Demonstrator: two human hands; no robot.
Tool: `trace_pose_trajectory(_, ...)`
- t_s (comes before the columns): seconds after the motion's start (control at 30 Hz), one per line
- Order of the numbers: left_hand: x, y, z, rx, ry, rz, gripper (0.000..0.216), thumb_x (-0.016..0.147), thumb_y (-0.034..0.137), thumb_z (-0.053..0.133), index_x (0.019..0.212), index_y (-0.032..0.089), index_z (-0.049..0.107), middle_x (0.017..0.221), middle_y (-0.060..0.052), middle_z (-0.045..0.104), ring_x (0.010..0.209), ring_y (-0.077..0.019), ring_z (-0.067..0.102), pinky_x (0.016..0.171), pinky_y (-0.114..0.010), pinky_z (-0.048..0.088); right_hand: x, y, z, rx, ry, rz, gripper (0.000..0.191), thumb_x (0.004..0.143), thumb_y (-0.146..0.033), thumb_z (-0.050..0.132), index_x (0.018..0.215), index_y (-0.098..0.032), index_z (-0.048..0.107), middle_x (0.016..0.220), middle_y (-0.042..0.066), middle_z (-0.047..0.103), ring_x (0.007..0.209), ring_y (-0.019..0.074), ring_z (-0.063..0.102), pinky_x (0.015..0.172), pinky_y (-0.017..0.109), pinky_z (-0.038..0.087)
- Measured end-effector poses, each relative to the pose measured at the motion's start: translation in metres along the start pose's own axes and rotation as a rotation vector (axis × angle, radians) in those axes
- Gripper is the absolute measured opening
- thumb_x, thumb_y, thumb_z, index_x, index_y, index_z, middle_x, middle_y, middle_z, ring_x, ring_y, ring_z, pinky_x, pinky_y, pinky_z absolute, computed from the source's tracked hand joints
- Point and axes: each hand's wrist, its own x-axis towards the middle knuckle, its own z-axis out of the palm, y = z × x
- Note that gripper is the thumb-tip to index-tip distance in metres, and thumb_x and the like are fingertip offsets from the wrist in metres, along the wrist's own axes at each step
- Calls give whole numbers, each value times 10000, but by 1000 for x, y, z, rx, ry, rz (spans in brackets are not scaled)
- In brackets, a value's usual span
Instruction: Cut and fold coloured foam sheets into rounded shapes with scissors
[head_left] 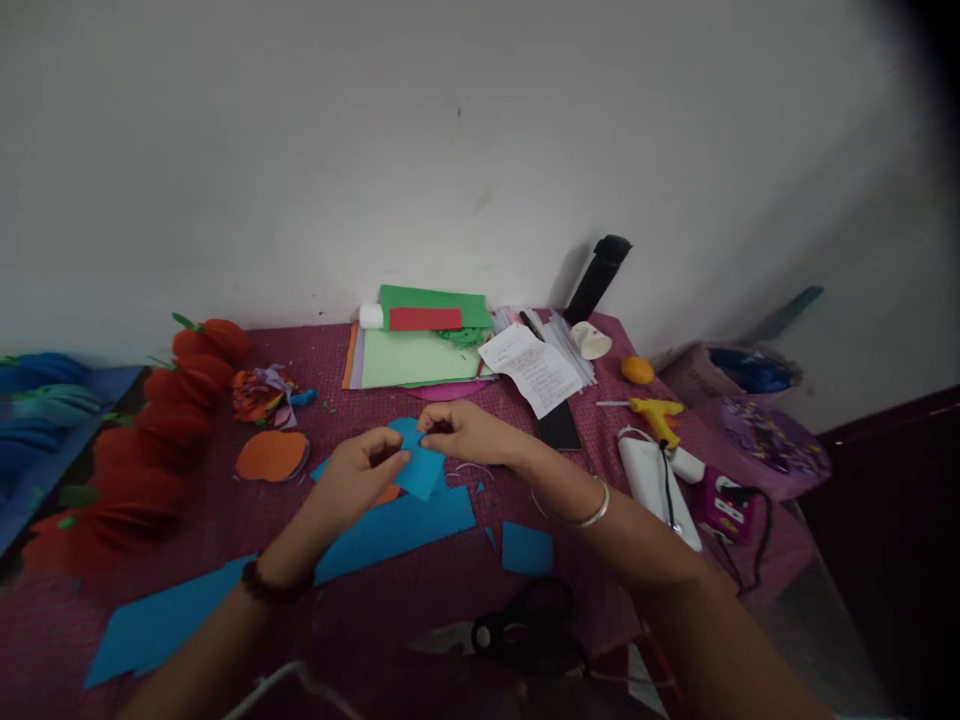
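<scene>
A small piece of blue paper point(421, 474) is held up between both hands, its upper edge rounded. My left hand point(365, 473) pinches its left side between thumb and fingers. On its upper right, my right hand point(461, 432) is closed on the same piece. Beneath them lie larger blue paper strips point(409, 528) and a bit of orange paper point(387, 495). A loose blue paper square point(527, 549) rests to the right. Black-handled scissors point(517, 632) lie near the table's front, blades pointing left.
Red paper pumpkins point(161, 430) line the left side, near an orange paper cutout point(271, 455). Stacked coloured sheets point(420, 358), a written note point(536, 367) and a black bottle point(598, 278) stand toward the wall. A yellow glue gun point(658, 415) and purple power strip point(726, 505) are right.
</scene>
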Motion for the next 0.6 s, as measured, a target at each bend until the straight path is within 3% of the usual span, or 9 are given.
trace_pose_trajectory(0.07, 2, 5, 10, -248, 28, -68, 226, 723, 371, 701, 653, 199, 572, 515, 65, 488, 434, -92, 421, 424, -209, 350, -7, -7, 3, 123, 27, -44, 135, 811, -261, 630, 876, -165, 561, 743, -35, 526, 644, 90, 473, 596, 224, 397)
trace_pose_trajectory(0.17, 5, 12, 15, -473, 134, -77, 242, 689, 350, 760, 645, 189, 585, 541, 66, 530, 444, -77, 455, 414, -182, 379, -19, -10, 10, 282, 101, -56, 244, 790, -335, 671, 920, -186, 528, 761, -38, 522, 625, 94, 497, 561, 223, 429)
trace_pose_trajectory(0.33, 0, 29, 24, -628, 114, -108, 203, 636, 297, 805, 654, 188, 634, 543, 60, 572, 443, -73, 495, 433, -179, 420, -28, -7, 23, 375, 298, -43, 170, 765, -254, 635, 900, -196, 549, 689, -58, 537, 528, 75, 488, 489, 199, 421)
trace_pose_trajectory(0.5, -8, 32, 25, -698, 136, -159, 116, 603, 220, 772, 691, 204, 698, 528, 45, 605, 448, -75, 498, 449, -179, 403, -30, -6, 32, 482, 358, 22, 73, 733, -189, 595, 805, -188, 608, 579, -64, 544, 434, 69, 491, 414, 181, 389)
trace_pose_trajectory(0.6, -10, 29, 21, -609, 162, -97, 56, 620, 161, 700, 656, 204, 709, 505, 48, 584, 435, -65, 462, 437, -175, 359, -29, -5, 36, 599, 363, 44, 43, 720, -180, 608, 761, -192, 610, 527, -75, 530, 388, 70, 478, 385, 185, 389)
